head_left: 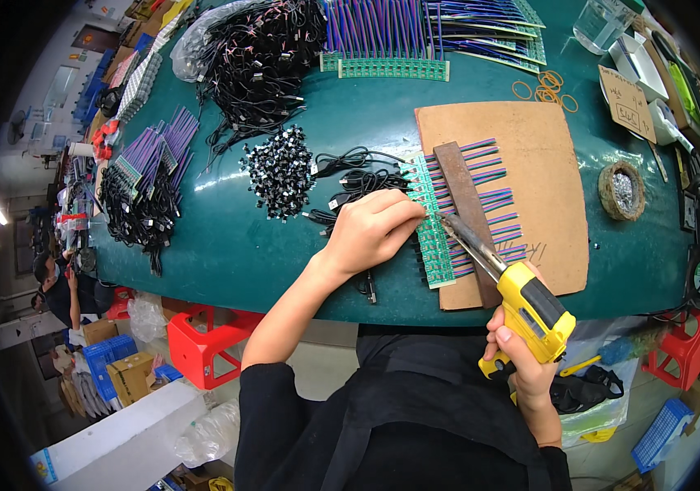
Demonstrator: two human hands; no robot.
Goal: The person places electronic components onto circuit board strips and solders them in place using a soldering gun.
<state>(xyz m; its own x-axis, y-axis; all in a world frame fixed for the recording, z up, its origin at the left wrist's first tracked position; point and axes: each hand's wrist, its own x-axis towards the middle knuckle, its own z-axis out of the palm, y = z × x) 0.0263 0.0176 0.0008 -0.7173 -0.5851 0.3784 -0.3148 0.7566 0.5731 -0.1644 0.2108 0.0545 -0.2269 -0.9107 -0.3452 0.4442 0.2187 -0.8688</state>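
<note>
My right hand [523, 360] grips a yellow and black soldering gun [537, 309], its tip pointing up and left at a green circuit board strip [433, 250]. Thumb and fingers of my left hand [370, 233] are pinched at the strip's left side, close to the tip; whatever is between them is too small to make out. Thin purple, blue and dark wires [493, 199] run rightward from the strip. A flat brown bar [474, 214] lies across them, on a cardboard sheet [550, 176]. Black cables [364, 182] lie just beyond my left hand.
A heap of small black and metal parts [278, 173] sits left of the cables. Bundled black cables [264, 57] and wired green boards [391, 69] lie at the back. Rubber bands [553, 83] and a round bowl [621, 191] are to the right. Red stools [203, 348] stand below the table.
</note>
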